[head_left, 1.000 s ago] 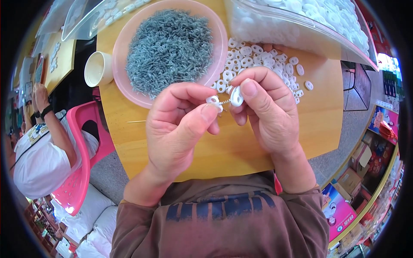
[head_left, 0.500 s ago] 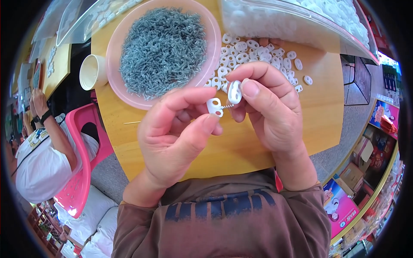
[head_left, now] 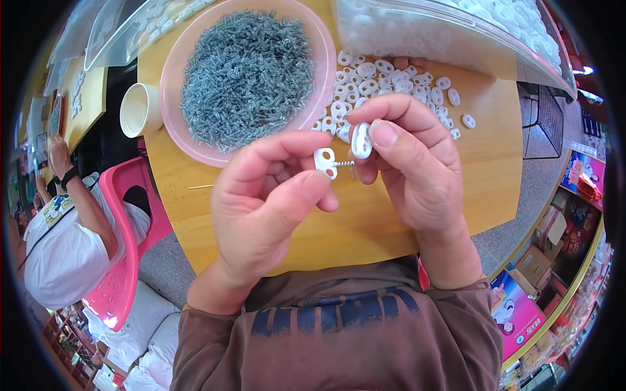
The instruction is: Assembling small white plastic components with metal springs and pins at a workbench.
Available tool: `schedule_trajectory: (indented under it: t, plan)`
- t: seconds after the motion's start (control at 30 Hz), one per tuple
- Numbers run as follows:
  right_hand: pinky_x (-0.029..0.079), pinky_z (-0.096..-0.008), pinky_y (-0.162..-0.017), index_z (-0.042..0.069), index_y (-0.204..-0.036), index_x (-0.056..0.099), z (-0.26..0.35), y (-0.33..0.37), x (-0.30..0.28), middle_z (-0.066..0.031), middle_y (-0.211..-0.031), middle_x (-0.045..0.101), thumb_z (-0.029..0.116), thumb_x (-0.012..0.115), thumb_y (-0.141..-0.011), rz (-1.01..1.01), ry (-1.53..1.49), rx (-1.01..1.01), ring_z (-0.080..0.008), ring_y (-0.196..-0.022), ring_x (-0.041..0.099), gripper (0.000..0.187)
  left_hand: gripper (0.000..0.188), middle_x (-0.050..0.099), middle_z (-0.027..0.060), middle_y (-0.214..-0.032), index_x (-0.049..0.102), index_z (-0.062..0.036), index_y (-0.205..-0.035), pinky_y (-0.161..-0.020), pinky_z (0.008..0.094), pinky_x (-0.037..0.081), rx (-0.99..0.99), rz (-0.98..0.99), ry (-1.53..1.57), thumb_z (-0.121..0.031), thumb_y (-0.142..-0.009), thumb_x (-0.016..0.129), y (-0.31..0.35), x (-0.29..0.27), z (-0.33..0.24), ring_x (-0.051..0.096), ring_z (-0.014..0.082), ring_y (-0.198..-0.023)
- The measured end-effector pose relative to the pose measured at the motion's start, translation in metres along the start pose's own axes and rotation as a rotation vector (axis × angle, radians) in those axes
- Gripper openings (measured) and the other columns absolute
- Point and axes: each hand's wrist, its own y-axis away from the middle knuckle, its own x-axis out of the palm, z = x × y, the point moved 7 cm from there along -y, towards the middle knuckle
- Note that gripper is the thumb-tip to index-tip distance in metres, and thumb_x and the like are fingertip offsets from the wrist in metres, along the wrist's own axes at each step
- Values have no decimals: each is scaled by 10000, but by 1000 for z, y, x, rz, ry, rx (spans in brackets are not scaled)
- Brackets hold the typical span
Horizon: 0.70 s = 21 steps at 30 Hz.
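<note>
Between thumb and fingertips, my left hand [head_left: 267,202] pinches a small white plastic piece with two holes [head_left: 324,162]. A thin metal spring [head_left: 344,163] sticks out from that piece toward the right. My right hand [head_left: 414,163] grips a white oval plastic piece [head_left: 360,140] edgewise between thumb and fingers. The spring's right end lies close beneath the oval piece; I cannot tell whether they touch. Part of another spring seems to show by the right fingers. Both hands are above the wooden table, in front of a pile of white two-holed oval pieces [head_left: 366,86].
A pink basin [head_left: 326,39] heaped with small springs [head_left: 244,78] stands at back left, beside a cream cup [head_left: 140,109]. A clear bin [head_left: 417,39] of white pieces is at back right. A thin stick [head_left: 200,187] lies left. A person [head_left: 72,241] sits by a pink chair [head_left: 124,241].
The oval piece in my right hand has shifted slightly right and turned to show its slot more. The gap to the left piece has widened, and more spring shows.
</note>
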Motion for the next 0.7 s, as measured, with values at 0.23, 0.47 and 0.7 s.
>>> schedule_trajectory:
  t: [0.23,0.47,0.7]
  plan:
    - [406,-188,-536,-7,-953,540,1,1,0,-29,-745,548,146,496,-832,-17,12,5,-70,-623,501,200,289,540,53,-799,508,49,-1055,-606,199,445,-73,31,170,-8,-778,569,-1,1,7,544,106,-656]
    - [392,-183,-524,-8,-939,543,1,1,0,-27,-733,544,143,498,-819,-21,20,16,-65,-610,488,198,257,536,55,-805,493,27,-1021,-614,203,447,-21,-13,98,12,-776,567,-1,-1,3,544,101,-659]
    - [388,-185,-511,-13,-918,547,-1,3,1,-31,-712,542,129,502,-806,-17,19,58,-68,-594,483,187,219,548,95,-859,517,-3,-911,-634,250,447,395,-25,-375,64,-718,595,4,1,-20,543,160,-721]
